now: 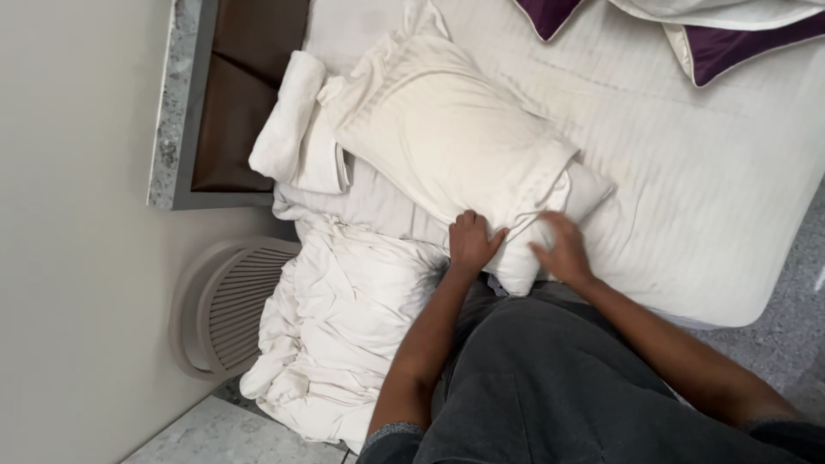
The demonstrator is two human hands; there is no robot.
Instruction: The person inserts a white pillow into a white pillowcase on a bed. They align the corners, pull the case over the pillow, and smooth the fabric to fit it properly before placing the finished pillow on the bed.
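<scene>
A large white striped pillow (pixel 447 129) lies on the white bed (pixel 687 172), with a second pillow (pixel 550 232) partly under it at the bed's near edge. My left hand (pixel 473 242) rests on the near end of the top pillow, fingers curled into the fabric. My right hand (pixel 563 249) presses on the lower pillow's case just to the right; it is blurred. Both forearms reach out over my dark grey clothing (pixel 550 387).
A crumpled white sheet (pixel 344 335) hangs off the bed toward the floor. A rolled white towel (pixel 288 116) lies near the brown headboard (pixel 245 94). A round grey slatted bin (pixel 223 305) stands by the wall. Purple cushions (pixel 739 47) lie at the far corner.
</scene>
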